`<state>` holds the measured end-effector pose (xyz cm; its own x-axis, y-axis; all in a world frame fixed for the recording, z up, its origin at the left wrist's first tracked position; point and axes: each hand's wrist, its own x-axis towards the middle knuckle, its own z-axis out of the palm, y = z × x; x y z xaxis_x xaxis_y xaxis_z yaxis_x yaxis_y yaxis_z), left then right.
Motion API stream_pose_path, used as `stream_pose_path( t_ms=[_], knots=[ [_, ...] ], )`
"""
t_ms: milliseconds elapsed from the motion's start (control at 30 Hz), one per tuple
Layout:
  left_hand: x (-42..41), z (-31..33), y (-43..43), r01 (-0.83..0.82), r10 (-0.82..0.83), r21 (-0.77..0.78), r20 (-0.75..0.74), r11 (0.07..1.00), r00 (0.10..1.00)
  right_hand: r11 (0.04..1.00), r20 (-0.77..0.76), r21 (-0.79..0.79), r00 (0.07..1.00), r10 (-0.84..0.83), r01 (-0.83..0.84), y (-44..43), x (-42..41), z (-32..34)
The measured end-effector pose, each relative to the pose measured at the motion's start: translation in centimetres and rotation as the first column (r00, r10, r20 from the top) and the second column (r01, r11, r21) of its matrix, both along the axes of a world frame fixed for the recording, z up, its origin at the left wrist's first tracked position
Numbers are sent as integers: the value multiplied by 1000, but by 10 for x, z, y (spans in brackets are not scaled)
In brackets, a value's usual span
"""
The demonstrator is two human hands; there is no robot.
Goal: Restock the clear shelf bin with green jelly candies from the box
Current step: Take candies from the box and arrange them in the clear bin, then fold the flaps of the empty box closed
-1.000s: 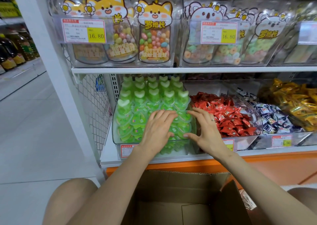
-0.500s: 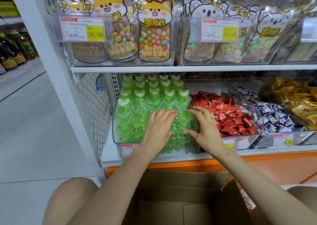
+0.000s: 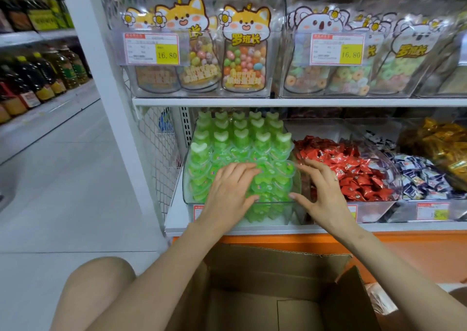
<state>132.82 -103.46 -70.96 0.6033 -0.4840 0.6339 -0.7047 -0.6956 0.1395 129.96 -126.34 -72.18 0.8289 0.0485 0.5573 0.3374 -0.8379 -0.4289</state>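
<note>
The clear shelf bin [image 3: 186,176] on the lower shelf is packed with green heart-shaped jelly candies [image 3: 242,138] in rows. My left hand [image 3: 231,191] lies flat on the front candies, fingers straight. My right hand [image 3: 321,186] hovers at the bin's right front corner, fingers spread and slightly bent, holding nothing; the thumb reaches toward the front wall. Below the shelf stands the open cardboard box [image 3: 273,292]; the part of its inside that I see holds no candies.
Right of the green bin sit bins of red-wrapped candies [image 3: 351,169], blue-white candies [image 3: 424,176] and yellow ones [image 3: 442,143]. The upper shelf [image 3: 278,102] holds bagged sweets with price tags. A white shelf post [image 3: 106,78] rises at left, with bottles [image 3: 38,78] across the tiled aisle. A knee [image 3: 101,285] shows lower left.
Both hands stay on the front of the green candies; the fingers have shifted only slightly. The view has barely moved.
</note>
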Motion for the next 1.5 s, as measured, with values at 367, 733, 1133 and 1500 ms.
stream_pose_path(
  t_ms=[367,733,1133,1500],
  knots=[
    [-5,-7,97,-364,321,-188,-223,912,920,1000,-34,-10,999,8,-8,-24,-48,-9],
    [-105,-22,37,-55,3,-214,-239,975,971,991,1,16,992,130,-130,-22,-89,-2],
    [-138,-90,19,-113,94,11,-631,994,770,897,-518,-272,839,168,-348,0,-92,-48],
    [-144,-145,85,-564,660,363,-546,742,516,870,-573,-478,708,-414,122,-23,-94,-101]
  ],
)
